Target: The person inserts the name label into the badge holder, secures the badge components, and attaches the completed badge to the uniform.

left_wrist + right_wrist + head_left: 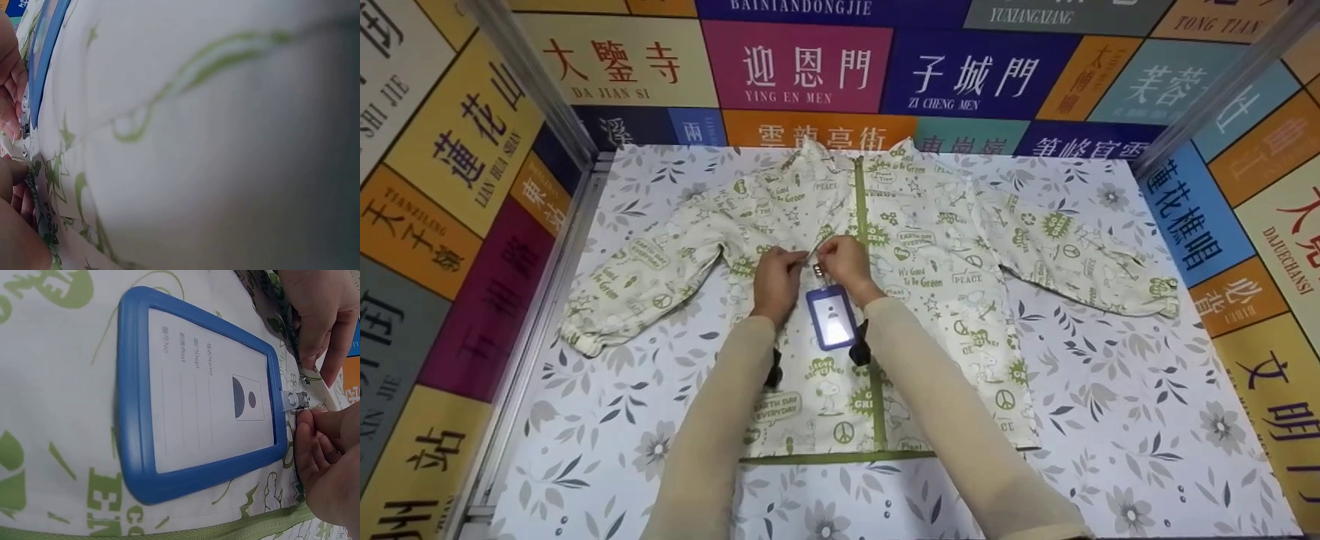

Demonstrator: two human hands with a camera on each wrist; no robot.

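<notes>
A white jacket (945,300) with green print lies spread front up on the table, its sleeves out to both sides. On its chest rests a blue-framed ID badge holder (197,391) with a paper card inside and a metal clip (301,400) at its top. My right hand (846,262) pinches that clip between thumb and fingertips. Close beside it, my left hand (778,283) pinches a fold of the jacket's fabric next to the clip. Both hands also show in the left wrist view, the left hand (19,230) below the right hand (10,73).
The table (1110,420) wears a white cover with grey flowers and leaves. Panels with printed characters (795,67) stand at the back and both sides. A metal frame post (529,82) rises at the left rear corner. A green zip (861,202) runs down the jacket front.
</notes>
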